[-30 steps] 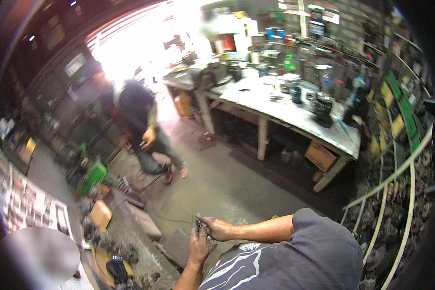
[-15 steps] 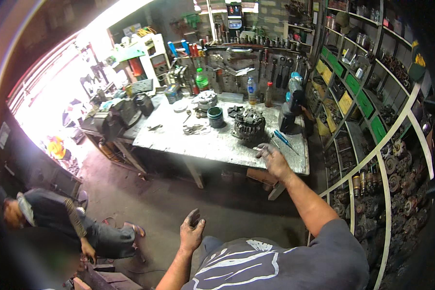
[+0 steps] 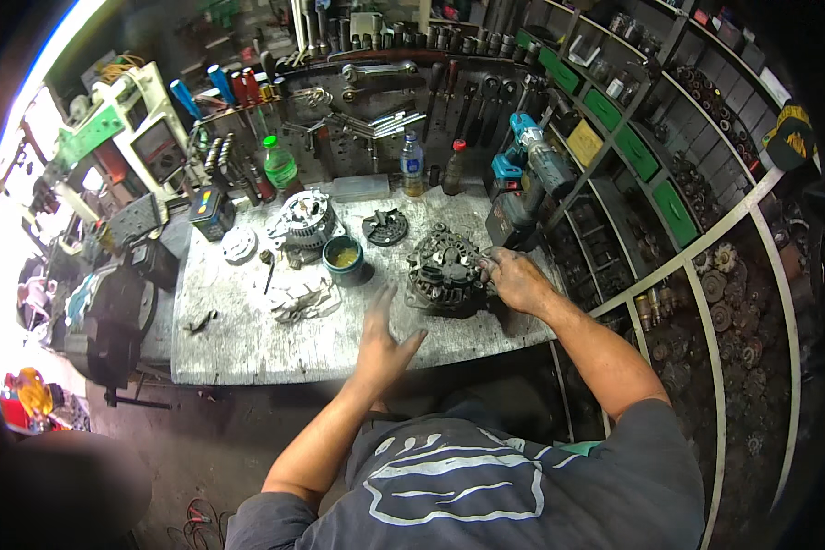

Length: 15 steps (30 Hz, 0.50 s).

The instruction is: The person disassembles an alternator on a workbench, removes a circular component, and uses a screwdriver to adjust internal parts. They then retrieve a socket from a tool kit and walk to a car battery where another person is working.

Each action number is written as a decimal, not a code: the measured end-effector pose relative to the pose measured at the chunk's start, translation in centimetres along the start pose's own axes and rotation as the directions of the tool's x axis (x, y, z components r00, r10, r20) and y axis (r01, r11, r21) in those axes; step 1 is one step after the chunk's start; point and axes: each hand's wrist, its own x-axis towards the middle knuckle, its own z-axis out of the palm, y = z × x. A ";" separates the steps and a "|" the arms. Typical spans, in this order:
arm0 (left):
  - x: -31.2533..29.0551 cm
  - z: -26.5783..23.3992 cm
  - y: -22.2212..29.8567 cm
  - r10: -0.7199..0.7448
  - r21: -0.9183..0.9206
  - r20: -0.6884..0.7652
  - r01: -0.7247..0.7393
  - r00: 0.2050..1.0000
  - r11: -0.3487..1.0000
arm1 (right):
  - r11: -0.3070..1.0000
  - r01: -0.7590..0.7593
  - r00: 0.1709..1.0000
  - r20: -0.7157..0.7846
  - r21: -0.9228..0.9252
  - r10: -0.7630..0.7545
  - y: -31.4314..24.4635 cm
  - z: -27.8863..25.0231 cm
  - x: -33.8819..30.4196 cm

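Note:
On the bench stands a greasy alternator (image 3: 442, 275) with its finned, open-looking side upward. My right hand (image 3: 515, 280) is at its right side, thumb and fingers pinched together against it; whatever lies between them is too small to make out. My left hand (image 3: 380, 346) hovers over the front of the bench, left of the alternator, fingers spread and holding nothing. Left of the alternator are a dark-rimmed cup (image 3: 344, 259) with yellowish contents and a crumpled rag (image 3: 304, 301). Behind lie a round black cover (image 3: 385, 226) and a second, lighter alternator (image 3: 306, 220).
A blue cordless impact wrench (image 3: 532, 160) stands at the bench's right rear. Green-capped (image 3: 280, 165), clear (image 3: 412, 167) and red-capped bottles (image 3: 455, 167) line the back. A vise (image 3: 110, 302) sits left. Shelves of parts (image 3: 651, 174) run along the right.
I have come closer to the bench. My right hand has reached the alternator's side, and my left hand has risen over the bench front. The other person has left the view.

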 end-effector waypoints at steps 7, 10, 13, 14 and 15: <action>8.3 5.3 -3.5 0.007 -0.057 0.228 0.006 0.974 0.998 | 0.925 -0.110 0.993 0.073 0.363 0.089 0.1 0.4 1.1; 8.1 8.2 -3.9 -0.013 -0.083 0.129 0.024 0.992 0.996 | 0.997 0.074 0.997 -0.014 0.036 -0.073 -0.1 0.0 2.1; 8.3 9.3 -4.7 0.012 -0.103 0.111 0.000 0.994 0.995 | 0.976 0.181 0.891 0.441 -0.122 -0.110 -1.8 -3.1 3.4; 8.4 9.5 -4.9 0.014 -0.110 0.136 0.001 0.991 0.994 | 0.976 0.181 0.862 0.497 -0.118 -0.100 -2.4 -4.0 3.5; 8.5 9.3 -4.8 0.010 -0.103 0.148 0.006 0.989 0.995 | 0.975 0.147 0.846 0.531 -0.165 -0.038 -3.3 -4.8 3.8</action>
